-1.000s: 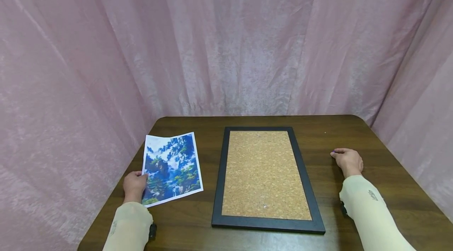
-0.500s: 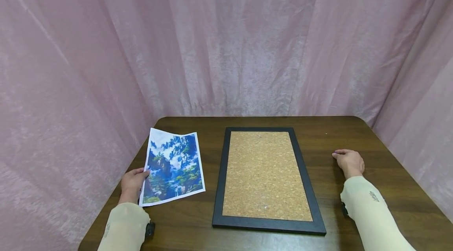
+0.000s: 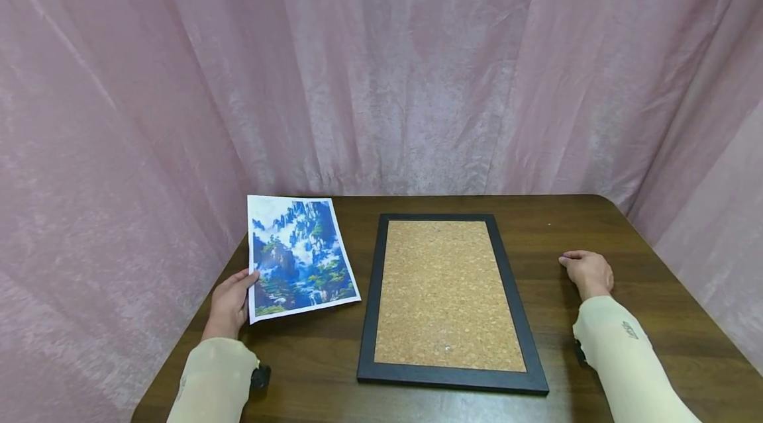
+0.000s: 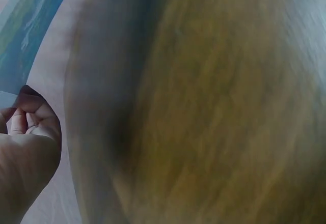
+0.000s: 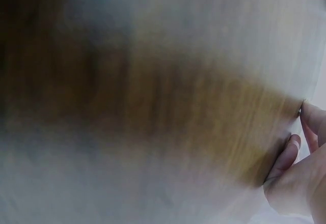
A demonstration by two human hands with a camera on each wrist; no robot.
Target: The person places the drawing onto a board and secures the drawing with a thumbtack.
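Observation:
My left hand [image 3: 229,300] grips a printed landscape picture [image 3: 304,251] by its left edge, thumb on the front. The sheet shows blue mountains, mist and green trees inside a white border, and it is lifted, tilted over the table's left side. In the left wrist view, curled fingers [image 4: 38,113] hold the paper's edge. On the right, my right hand [image 3: 589,274] rests at the tabletop, thumb and forefinger bent around a tiny purple thing [image 3: 563,257], too small to identify. A cork board [image 3: 447,297] with a black frame lies flat between both hands.
The brown wooden table [image 3: 322,376] has rounded far corners. Pink curtains [image 3: 417,79] hang behind it and along both sides. A tiny white speck [image 3: 549,224] lies beyond my right hand.
My left hand has raised the picture and moved it away from me and slightly right; the sheet looks flatter than before. My right hand and the cork board have stayed in place.

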